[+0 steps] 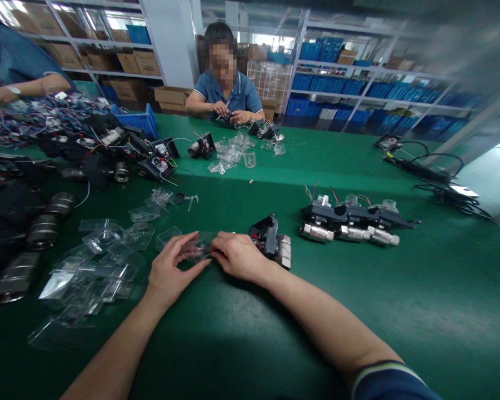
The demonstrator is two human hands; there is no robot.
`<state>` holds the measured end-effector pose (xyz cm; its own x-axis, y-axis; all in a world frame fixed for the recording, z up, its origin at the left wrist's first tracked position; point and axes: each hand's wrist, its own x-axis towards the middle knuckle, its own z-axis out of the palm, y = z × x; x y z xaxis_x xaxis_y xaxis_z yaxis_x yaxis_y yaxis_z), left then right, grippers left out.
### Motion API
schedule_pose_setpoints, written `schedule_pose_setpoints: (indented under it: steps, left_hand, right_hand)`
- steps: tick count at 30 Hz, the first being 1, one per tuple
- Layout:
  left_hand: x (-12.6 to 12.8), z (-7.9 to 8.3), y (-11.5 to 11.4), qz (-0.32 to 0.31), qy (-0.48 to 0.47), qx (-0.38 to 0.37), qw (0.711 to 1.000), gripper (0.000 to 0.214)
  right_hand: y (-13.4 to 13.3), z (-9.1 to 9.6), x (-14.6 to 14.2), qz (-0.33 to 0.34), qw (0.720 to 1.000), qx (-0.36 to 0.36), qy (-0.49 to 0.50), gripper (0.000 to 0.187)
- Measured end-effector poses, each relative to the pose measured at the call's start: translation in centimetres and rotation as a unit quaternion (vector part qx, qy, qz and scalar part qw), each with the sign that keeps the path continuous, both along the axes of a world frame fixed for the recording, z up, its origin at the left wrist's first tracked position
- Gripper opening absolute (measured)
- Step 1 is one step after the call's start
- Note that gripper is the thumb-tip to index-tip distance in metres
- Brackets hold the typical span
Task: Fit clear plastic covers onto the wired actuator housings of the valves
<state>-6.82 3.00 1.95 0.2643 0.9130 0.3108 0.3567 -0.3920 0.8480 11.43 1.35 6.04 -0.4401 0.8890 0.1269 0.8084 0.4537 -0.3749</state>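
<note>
My left hand (170, 272) and my right hand (238, 255) meet over the green table (275, 311), both pinched on a small clear plastic cover (196, 248) held between the fingertips. Just right of my right hand lies a black valve actuator with a metal fitting (271, 240). To the left of my left hand spreads a loose pile of clear plastic covers (95, 266).
Three finished black units with metal fittings (352, 222) lie in a row at the right. Black units, wires and metal parts (45, 183) crowd the left. A person in a blue shirt (227, 91) works across the table; another person's arm (20, 86) shows far left. Cables (433, 178) lie far right.
</note>
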Motion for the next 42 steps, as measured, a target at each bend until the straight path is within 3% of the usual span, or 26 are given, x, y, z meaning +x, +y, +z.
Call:
schedule_pose_setpoints:
  steps: [6, 20, 32, 37, 42]
  left_hand:
    - [-0.1, -0.1, 0.1, 0.008, 0.002, -0.016, 1.000, 0.055]
    - [0.1, -0.2, 0.0, 0.007, -0.028, -0.056, 0.998, 0.059]
    - [0.3, 0.0, -0.2, 0.005, -0.045, -0.049, 0.998, 0.056]
    - [0.4, -0.1, -0.3, -0.026, -0.047, -0.051, 0.997, 0.055]
    - [0.5, -0.3, -0.3, -0.026, -0.032, -0.038, 0.998, 0.054]
  right_hand:
    - [0.0, -0.4, -0.3, -0.036, 0.999, 0.019, -0.017, 0.011]
    - [-0.2, -1.4, -0.6, -0.038, 0.994, 0.080, -0.061, 0.015]
    - [0.1, -1.3, -0.5, -0.065, 0.997, 0.022, 0.029, 0.009]
    - [0.0, -0.9, -0.5, -0.056, 0.998, 0.007, -0.015, 0.016]
    - [-0.2, 0.8, 0.2, 0.003, 0.997, -0.020, -0.075, 0.018]
